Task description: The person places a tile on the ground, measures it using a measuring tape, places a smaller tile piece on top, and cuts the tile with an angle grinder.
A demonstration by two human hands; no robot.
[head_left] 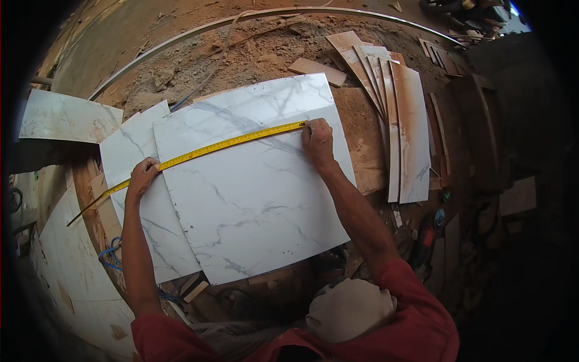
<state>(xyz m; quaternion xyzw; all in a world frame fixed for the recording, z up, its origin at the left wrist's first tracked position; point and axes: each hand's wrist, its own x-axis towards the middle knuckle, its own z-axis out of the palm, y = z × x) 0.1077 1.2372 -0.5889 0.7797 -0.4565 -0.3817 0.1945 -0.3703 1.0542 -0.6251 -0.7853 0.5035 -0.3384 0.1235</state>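
Observation:
A yellow tape measure (229, 142) lies stretched across a white marble-patterned slab (253, 211), its strip running out past the left side over a second, similar slab (167, 235) partly beneath the first. My right hand (318, 142) is closed at the tape's right end, fingers resting on the slab near its upper right. My left hand (143, 174) pinches the tape near the left edge of the top slab. Both forearms reach up from the lower edge in red sleeves.
Narrow tile strips (410, 139) lean in a stack at right. An angle grinder (427, 238) lies below them. More white slabs (66, 114) are at left. A long metal bar (241, 15) crosses the rubble behind. Parked motorbikes (467, 12) stand at top right. A blue hose (111, 256) lies lower left.

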